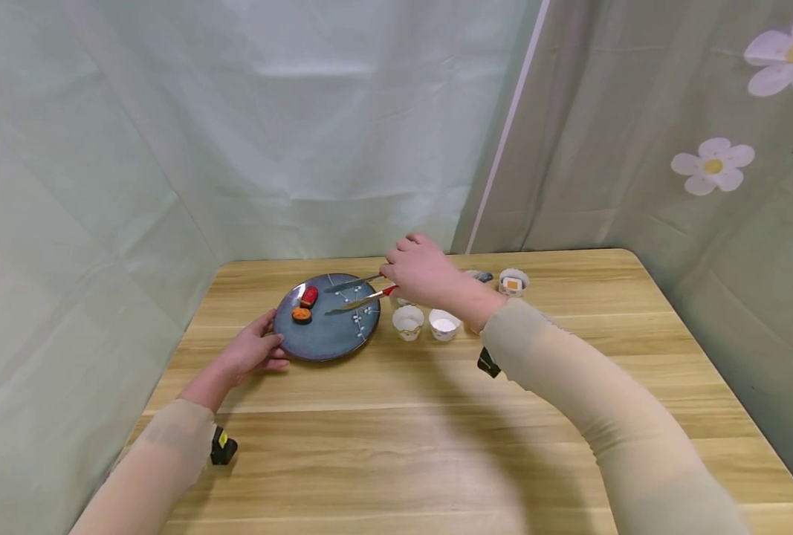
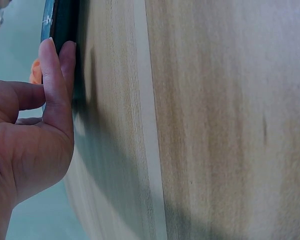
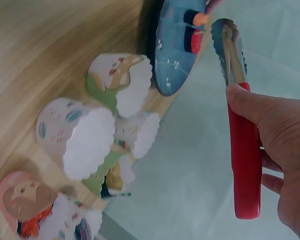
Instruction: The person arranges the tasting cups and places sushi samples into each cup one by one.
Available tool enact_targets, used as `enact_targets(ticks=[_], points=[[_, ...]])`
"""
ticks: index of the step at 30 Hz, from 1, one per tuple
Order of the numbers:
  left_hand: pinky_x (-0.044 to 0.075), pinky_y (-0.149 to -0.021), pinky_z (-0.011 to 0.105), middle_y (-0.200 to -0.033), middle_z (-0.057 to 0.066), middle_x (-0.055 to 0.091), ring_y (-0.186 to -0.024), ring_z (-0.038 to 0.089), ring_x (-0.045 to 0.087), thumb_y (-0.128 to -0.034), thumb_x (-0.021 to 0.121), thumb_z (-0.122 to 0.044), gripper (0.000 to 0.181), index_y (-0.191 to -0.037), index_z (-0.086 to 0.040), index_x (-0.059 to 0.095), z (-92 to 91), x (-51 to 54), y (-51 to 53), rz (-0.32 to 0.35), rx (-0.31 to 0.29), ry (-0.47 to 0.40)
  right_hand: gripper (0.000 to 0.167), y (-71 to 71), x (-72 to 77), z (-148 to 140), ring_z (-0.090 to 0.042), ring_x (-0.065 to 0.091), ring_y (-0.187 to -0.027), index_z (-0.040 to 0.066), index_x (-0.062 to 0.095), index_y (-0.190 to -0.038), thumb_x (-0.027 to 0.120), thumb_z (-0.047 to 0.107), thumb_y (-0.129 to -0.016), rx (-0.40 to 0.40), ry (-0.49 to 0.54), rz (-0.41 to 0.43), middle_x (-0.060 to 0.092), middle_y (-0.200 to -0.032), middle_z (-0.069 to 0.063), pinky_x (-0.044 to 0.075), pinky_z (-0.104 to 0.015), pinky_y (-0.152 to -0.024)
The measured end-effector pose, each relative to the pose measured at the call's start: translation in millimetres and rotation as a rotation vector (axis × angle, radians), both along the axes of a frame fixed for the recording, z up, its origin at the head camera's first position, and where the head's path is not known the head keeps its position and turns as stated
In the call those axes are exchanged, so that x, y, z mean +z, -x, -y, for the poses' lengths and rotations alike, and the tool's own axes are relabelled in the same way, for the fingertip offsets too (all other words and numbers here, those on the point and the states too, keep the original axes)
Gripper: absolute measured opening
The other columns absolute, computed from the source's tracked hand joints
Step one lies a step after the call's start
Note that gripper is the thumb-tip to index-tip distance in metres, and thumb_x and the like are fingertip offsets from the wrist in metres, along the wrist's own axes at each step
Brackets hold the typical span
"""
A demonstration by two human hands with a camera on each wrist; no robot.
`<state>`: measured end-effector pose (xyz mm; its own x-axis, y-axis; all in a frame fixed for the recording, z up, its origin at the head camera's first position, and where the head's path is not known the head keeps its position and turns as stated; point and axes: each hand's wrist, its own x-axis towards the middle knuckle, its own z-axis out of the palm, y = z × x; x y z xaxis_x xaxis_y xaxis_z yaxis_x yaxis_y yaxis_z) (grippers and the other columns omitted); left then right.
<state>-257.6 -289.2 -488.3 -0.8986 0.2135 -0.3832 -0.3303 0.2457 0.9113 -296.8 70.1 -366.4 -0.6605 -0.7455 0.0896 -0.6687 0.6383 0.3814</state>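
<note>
A round dark blue plate (image 1: 322, 342) with white blossom branches carries two sushi pieces. One has a red top (image 1: 309, 297); the other, wrapped in black, has an orange top (image 1: 301, 316). My left hand (image 1: 253, 349) holds the plate's left rim, fingers along the outer edge. In the left wrist view, the hand (image 2: 45, 135) pinches the rim. My right hand (image 1: 424, 271) grips red-handled metal tongs (image 3: 244, 155) above the plate's right side. The tongs' arms stand apart with nothing between them.
Several paper baking cups stand right of the plate, including two white-lined front cups (image 1: 408, 323) (image 1: 444, 325). Another cup (image 1: 513, 284) at the back right holds a white-and-orange piece. My right forearm hides some cups. Curtains hang behind the wooden table (image 1: 369, 446).
</note>
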Motion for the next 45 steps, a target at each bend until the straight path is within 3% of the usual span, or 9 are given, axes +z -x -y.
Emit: enact_targets(ticks=[18,25,35,45], points=[[0.062,-0.082,0.039,-0.166,0.027,0.003,-0.088,0.017,0.061,-0.1109,0.034,-0.006,0.071,-0.162,-0.011,-0.014,-0.3,0.6,-0.2,-0.011,-0.011,-0.02,0.048,3.7,-25.2,43.3,-0.02,0.053,-0.117,0.028,0.071,-0.128,0.062,0.062,-0.094,-0.069,-0.086,0.055,0.064,-0.121,0.006,0.037,-0.042,-0.107],[0.062,-0.082,0.037,-0.166,0.025,0.005,-0.087,0.016,0.061,-0.1105,0.035,-0.006,0.071,-0.163,-0.012,-0.013,-1.2,3.7,-0.7,-0.009,-0.002,-0.015,0.041,5.3,-35.9,52.1,-0.021,0.054,-0.112,0.028,0.074,-0.121,0.064,0.058,-0.095,-0.085,-0.067,0.098,0.065,-0.118,0.005,0.039,-0.042,-0.101],[0.062,-0.083,0.037,-0.166,0.024,0.007,-0.089,0.017,0.062,-0.1105,0.035,-0.005,0.071,-0.163,-0.012,-0.012,-2.3,3.8,-1.4,-0.006,0.0,-0.007,0.041,6.7,-43.8,60.7,-0.02,0.05,-0.114,0.03,0.073,-0.124,0.063,0.058,-0.096,-0.139,-0.05,0.146,0.063,-0.124,0.004,0.038,-0.043,-0.102],[0.062,-0.083,0.038,-0.166,0.024,0.006,-0.089,0.017,0.062,-0.1106,0.035,-0.006,0.071,-0.163,-0.012,-0.012,-2.5,4.8,-2.3,-0.003,0.0,-0.003,0.036,8.0,-51.7,72.0,-0.021,0.052,-0.117,0.029,0.075,-0.115,0.064,0.058,-0.096,-0.155,0.009,0.154,0.064,-0.124,0.004,0.039,-0.042,-0.1]])
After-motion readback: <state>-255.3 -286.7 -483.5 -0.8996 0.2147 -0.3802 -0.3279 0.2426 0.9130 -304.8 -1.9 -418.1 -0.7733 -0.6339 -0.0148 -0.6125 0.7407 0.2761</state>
